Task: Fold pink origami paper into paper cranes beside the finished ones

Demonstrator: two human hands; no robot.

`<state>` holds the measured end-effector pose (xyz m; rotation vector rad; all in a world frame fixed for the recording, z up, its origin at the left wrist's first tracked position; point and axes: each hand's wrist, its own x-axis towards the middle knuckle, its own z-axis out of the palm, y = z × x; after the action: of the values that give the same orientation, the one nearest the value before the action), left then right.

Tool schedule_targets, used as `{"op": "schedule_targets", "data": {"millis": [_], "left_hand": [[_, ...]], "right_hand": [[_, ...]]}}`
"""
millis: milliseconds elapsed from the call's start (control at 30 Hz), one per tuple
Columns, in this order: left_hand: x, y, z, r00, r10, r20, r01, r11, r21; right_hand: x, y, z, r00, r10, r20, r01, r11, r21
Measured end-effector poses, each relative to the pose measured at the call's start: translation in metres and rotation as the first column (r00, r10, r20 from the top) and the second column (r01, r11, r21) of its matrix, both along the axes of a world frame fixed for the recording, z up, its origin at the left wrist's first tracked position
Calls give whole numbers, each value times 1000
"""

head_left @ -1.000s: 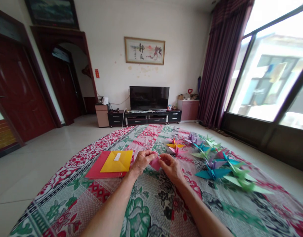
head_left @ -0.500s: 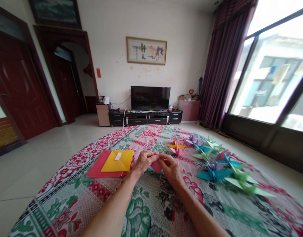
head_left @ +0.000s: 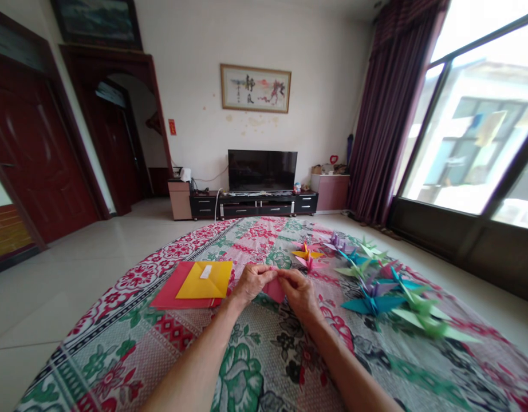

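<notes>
A small piece of folded pink paper [head_left: 273, 289] is held up between my two hands over the middle of the table. My left hand [head_left: 252, 282] pinches its upper edge from the left. From the right, my right hand [head_left: 297, 288] pinches the same edge, its fingertips nearly meeting those of the left. The fingers hide part of the paper, so its exact folds cannot be made out. Left of my hands lies a yellow paper sheet [head_left: 216, 286] with crease lines and a small white slip [head_left: 206, 272] on it. Red paper sheets [head_left: 167, 289] are underneath.
Several folded paper cranes stand on the right, including a blue crane [head_left: 373, 303], a green crane [head_left: 429, 320] and a yellow crane [head_left: 306, 252]. A patterned cloth [head_left: 242, 375] covers the round table. Beyond it are a television [head_left: 262, 170] and a low cabinet [head_left: 257, 205].
My right fingers have moved slightly left, closer to my left fingertips. The pink paper has shifted and turned a little, with its lower part now farther right.
</notes>
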<state>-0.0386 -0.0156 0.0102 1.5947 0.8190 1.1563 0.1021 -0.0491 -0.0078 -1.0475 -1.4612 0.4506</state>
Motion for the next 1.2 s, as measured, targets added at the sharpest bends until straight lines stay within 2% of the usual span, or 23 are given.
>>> {"op": "schedule_targets", "data": {"millis": [200, 400, 600, 667, 767, 833, 900, 1000, 1133, 1200], "left_hand": [[-1, 0, 0, 997, 60, -42, -60, 998, 22], [-1, 1, 1, 995, 94, -16, -95, 995, -18], [0, -3, 6, 995, 100, 24, -99, 994, -56], [0, -5, 8, 998, 49, 49, -44, 994, -99], [0, -7, 9, 989, -66, 134, 97, 965, -243], [0, -7, 10, 975, -95, 199, 154, 939, -307], [-1, -7, 10, 969, -116, 219, 182, 933, -311], [-1, -7, 11, 974, -169, 150, 205, 940, -271], [-1, -8, 11, 980, -178, 88, 194, 952, -238], [0, -9, 11, 981, -175, 87, 191, 953, -236]], "right_hand": [[-1, 3, -4, 987, 85, -133, -102, 986, -129], [-4, -4, 5, 939, 200, -280, -281, 916, -287], [-5, -8, 10, 931, 172, -323, -288, 890, -355], [-4, -8, 9, 906, 190, -379, -332, 873, -356], [-2, -7, 10, 827, 214, -520, -443, 817, -368], [-1, -7, 12, 754, 220, -619, -512, 787, -344], [-1, -8, 15, 688, 224, -690, -563, 765, -313], [0, -11, 21, 621, 204, -757, -624, 712, -321], [1, -14, 23, 602, 193, -775, -682, 629, -374], [1, -13, 20, 597, 226, -770, -704, 607, -368]]}}
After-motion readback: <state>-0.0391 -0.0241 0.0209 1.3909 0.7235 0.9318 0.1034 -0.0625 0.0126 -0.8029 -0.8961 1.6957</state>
